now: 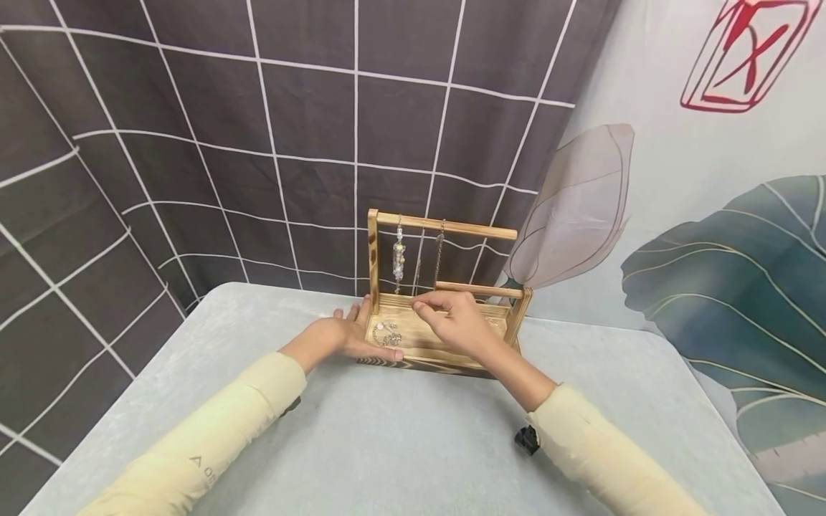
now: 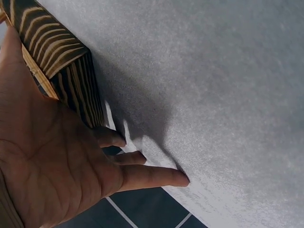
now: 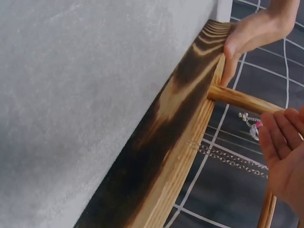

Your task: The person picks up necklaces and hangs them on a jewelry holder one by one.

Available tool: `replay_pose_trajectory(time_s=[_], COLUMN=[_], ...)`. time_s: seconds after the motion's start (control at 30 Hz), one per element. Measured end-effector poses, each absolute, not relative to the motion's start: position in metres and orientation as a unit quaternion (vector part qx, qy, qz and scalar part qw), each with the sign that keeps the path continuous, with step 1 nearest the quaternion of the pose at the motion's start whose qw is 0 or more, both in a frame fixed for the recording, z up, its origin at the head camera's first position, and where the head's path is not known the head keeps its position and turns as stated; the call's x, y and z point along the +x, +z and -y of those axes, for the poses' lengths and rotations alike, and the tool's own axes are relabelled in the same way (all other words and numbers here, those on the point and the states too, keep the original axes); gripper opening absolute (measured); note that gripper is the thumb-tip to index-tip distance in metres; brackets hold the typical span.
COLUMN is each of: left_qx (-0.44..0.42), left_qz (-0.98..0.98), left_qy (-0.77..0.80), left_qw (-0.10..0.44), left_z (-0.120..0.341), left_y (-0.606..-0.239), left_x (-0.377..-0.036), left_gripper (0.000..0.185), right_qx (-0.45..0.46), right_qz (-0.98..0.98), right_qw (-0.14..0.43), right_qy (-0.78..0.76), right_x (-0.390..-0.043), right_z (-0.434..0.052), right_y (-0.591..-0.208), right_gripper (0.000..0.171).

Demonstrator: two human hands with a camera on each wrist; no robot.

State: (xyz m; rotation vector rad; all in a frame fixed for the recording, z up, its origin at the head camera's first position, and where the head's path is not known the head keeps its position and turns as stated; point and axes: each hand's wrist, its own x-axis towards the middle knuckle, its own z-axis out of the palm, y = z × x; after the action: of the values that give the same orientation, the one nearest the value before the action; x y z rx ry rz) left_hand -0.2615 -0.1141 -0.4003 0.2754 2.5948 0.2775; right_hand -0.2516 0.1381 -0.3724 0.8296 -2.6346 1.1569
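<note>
Stand sits on the desk, likely light, stiff and best steadied at its base's end, where the left hand rests, fingers straight; the right hand's closed fingers seemingly pinch a chain.

L hand splayed, R hand in thumb-index pinch, both arms extended fwd.

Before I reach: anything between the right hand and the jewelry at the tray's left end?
Nothing visible: bare tray lies between the right hand and the jewelry. The left hand is off that path.
</note>
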Motion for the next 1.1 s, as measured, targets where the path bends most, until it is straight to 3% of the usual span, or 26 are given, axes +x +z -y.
replay_pose_trajectory(time_s=[0.43,0.73,0.9,1.1], left_qx=[0.094,0.126,0.151,0.175], left_qz=[-0.952,-0.952,-0.949,-0.941], left_qy=[0.127,0.145,0.156,0.178], left_qw=[0.260,0.237,0.229,0.229], left_z=[0.121,0.131,0.145,0.156], left_y=[-0.405,-0.405,-0.405,-0.401], left_x=[-0.257,-0.254,-0.254,-0.252], left_gripper=[0.160,0.156,0.144,0.116], right_qx=[0.282,0.313,0.311,0.320], right_qz=[0.898,0.904,0.905,0.903], right_qw=[-0.069,-0.095,-0.111,-0.116], right_qy=[0.331,0.276,0.268,0.263], right_x=[-0.259,-0.259,-0.260,-0.265], right_z=[-0.120,-0.111,-0.110,-0.109], right_y=[-0.398,-0.406,-0.407,-0.411], right_gripper=[0.041,0.042,0.045,0.046])
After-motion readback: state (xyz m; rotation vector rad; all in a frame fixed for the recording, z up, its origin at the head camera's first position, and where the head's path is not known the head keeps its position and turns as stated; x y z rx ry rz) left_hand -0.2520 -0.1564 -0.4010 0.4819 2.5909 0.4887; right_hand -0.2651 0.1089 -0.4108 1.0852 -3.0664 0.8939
